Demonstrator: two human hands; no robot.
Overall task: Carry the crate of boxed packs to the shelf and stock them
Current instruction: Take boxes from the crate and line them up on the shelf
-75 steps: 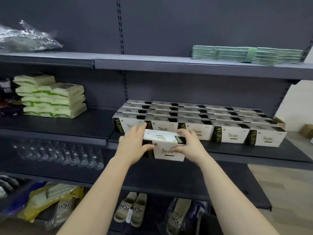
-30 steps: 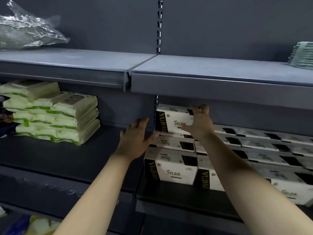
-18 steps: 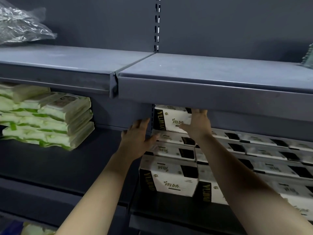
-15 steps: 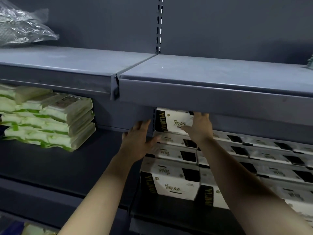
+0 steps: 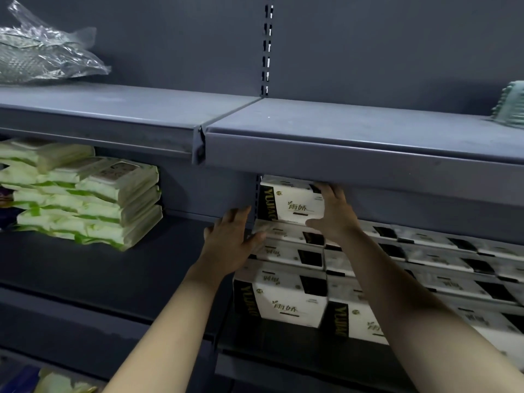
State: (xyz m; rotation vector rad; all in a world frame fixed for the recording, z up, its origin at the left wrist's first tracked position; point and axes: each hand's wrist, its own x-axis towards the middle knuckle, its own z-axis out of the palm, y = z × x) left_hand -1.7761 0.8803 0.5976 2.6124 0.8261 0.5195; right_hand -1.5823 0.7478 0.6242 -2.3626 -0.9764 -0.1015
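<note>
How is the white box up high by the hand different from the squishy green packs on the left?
The top box is stiff, white with a black side; the green packs are soft, pale with green stripes. The top box sits alone on a row of boxes, the right hand touching it; the green packs lie stacked, untouched. Both sit under the upper shelf.

One view only: a wide-angle camera on the person's head, facing forward and slightly down at a shelving unit, close in. Both forearms enter from the bottom edge; left hand [image 5: 230,245] and right hand [image 5: 336,215] sit mid-frame. Upper shelf [image 5: 368,171] crosses just above the fingertips [image 5: 326,191]; boxes [image 5: 286,302] lie beyond and below them.
</note>
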